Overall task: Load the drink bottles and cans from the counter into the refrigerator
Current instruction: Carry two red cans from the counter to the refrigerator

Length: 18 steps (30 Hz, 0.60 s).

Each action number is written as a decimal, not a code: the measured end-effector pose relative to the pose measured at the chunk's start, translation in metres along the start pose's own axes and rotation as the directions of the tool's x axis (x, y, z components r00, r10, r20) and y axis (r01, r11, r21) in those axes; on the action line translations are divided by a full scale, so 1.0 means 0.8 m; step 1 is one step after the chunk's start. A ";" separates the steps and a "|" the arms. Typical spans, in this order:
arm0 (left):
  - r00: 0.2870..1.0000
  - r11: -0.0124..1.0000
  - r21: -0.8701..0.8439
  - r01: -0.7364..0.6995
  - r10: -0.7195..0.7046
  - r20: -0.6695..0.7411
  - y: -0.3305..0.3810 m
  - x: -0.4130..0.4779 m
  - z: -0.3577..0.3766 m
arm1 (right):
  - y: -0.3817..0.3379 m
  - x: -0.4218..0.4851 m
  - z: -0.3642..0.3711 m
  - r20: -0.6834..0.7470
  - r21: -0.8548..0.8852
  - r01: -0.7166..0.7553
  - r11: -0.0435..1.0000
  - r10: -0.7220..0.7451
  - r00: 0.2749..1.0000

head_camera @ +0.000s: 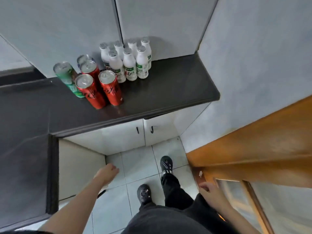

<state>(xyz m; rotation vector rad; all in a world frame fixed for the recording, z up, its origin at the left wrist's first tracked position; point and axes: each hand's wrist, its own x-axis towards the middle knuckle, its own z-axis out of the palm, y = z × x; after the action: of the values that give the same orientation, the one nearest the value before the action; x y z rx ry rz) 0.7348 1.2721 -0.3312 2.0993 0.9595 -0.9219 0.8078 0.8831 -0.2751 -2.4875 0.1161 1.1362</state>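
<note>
Cans [94,81], bottles [127,62] on counter [172,85]; left hand [110,171], right hand [208,189] empty.

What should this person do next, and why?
Probably step in and lift the left hand to a front red can. That hand and the right hand hang low, holding nothing, while the can and the bottles stand untouched on the counter.

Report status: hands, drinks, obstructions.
Left hand, right hand empty, hanging low. Red metal cans, green metal can, white plastic bottles standing on dark counter. Nothing blocks them.
</note>
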 end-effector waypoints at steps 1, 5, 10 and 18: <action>1.000 1.000 -0.009 -0.016 0.016 0.000 0.011 0.006 -0.005 | -0.015 0.014 -0.009 -0.015 0.024 0.020 1.000 -0.020 1.000; 0.998 0.971 -0.235 -0.037 0.022 -0.066 0.061 0.010 -0.006 | -0.097 0.072 -0.059 -0.033 0.058 0.179 0.982 -0.177 0.984; 0.941 0.799 -0.596 -0.074 -0.143 -0.308 0.115 -0.003 -0.035 | -0.228 0.142 -0.121 0.007 0.056 0.432 0.900 -0.434 0.901; 0.643 0.599 -0.660 -0.454 -0.293 -0.708 0.151 -0.035 -0.152 | -0.420 0.159 -0.144 0.006 0.100 0.732 0.674 -0.736 0.676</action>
<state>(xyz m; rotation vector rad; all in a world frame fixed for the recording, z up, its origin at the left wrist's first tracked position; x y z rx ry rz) 0.8591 1.2924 -0.2110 1.5990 1.3184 0.5797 1.0540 1.1570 -0.1929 -2.0671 -0.7781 0.7880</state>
